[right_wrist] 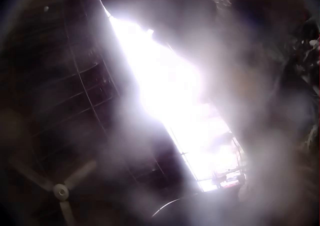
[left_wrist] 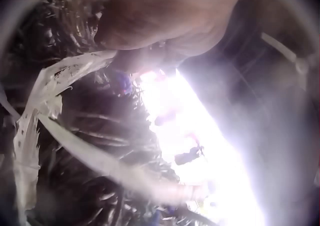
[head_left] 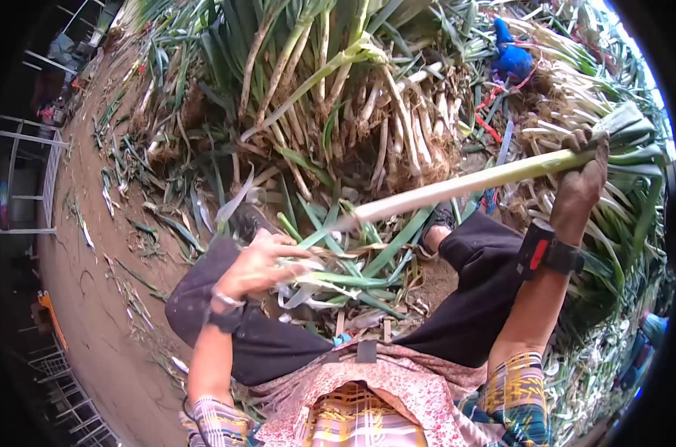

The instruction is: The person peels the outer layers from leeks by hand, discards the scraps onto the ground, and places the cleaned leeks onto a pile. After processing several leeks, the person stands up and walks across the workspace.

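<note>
My right hand (head_left: 582,175) grips a long leek (head_left: 472,181) near its green leaves, at the right of the head view. The leek's white shaft slants down and left across the middle, toward my left hand (head_left: 260,264). That hand is blurred, just below the shaft's white end, above a pile of stripped leaves (head_left: 368,261). In the left wrist view a torn, pale leaf strip (left_wrist: 75,66) hangs from the fingers of my left hand (left_wrist: 170,23). Glare washes out the right wrist view, and neither the right hand nor the leek shows clearly there.
A large heap of unpeeled leeks with roots (head_left: 383,127) lies ahead. Cleaned leeks (head_left: 576,104) are stacked at the right, near a blue bundle (head_left: 511,59) and red string (head_left: 487,123). Leaf scraps litter the dirt floor (head_left: 107,298). White metal racks (head_left: 51,179) stand at the left.
</note>
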Demonstrator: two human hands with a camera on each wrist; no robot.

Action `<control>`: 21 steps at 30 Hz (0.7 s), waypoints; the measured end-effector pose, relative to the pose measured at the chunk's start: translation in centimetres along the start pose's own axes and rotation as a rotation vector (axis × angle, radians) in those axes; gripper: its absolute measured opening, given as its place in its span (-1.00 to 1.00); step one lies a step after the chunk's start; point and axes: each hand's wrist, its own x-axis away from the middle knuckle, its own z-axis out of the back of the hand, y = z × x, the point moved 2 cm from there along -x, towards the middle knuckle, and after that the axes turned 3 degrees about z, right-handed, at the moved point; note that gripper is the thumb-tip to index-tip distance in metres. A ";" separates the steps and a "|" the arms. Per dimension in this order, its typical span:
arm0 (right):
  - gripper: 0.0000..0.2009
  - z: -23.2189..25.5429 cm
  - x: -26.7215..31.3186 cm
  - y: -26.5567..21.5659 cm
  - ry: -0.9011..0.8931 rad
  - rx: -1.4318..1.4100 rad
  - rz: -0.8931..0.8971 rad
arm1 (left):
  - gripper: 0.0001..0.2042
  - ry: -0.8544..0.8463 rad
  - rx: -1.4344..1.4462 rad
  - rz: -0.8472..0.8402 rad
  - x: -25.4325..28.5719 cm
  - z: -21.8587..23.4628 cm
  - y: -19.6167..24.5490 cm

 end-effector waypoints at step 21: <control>-0.58 -1.7 3.4 1.5 -0.132 0.328 -0.196 | -0.70 0.327 1.306 0.228 -43.4 -13.6 -6.0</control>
